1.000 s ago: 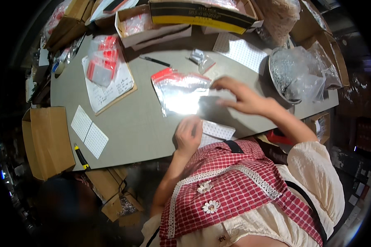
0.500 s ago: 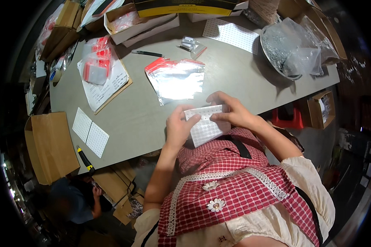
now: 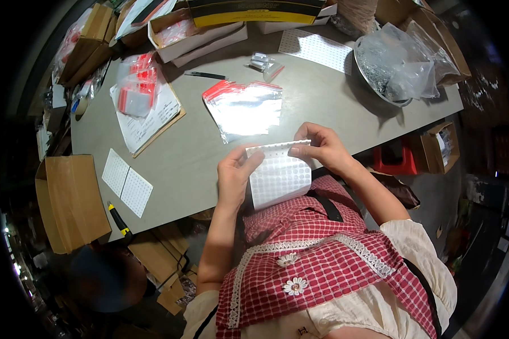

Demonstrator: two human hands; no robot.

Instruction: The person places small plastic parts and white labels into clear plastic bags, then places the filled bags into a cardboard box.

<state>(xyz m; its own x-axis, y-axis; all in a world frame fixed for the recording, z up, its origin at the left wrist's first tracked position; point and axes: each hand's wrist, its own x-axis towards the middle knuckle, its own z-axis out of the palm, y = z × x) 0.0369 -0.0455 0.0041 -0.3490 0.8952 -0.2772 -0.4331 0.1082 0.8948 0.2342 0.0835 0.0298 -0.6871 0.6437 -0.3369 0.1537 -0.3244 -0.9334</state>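
Observation:
Both hands hold a white sheet of round stickers (image 3: 280, 179) over my lap at the table's front edge. Its upper edge is folded over, and rows of pale discs show on the part hanging below. My left hand (image 3: 234, 176) grips the upper left corner, thumb on top. With thumb and fingers, my right hand (image 3: 324, 149) pinches the upper right corner. Beyond them on the table lies a fanned stack of clear zip bags (image 3: 246, 110) with red tops, shining under the light.
Left: zip bags (image 3: 137, 93) on a clipboard (image 3: 163, 131), two dotted sheets (image 3: 127, 182), a utility knife (image 3: 117, 219) at the edge, a cardboard box (image 3: 73, 198). Farther back: a pen (image 3: 206, 75), a long dotted sheet (image 3: 315, 50), a metal bowl (image 3: 373, 76) of small parts. Another person (image 3: 104, 279) is lower left.
The sheet has opened out and hangs more squarely, its top edge lifted slightly. My left hand has shifted left. The person at lower left has moved, their head now blurred.

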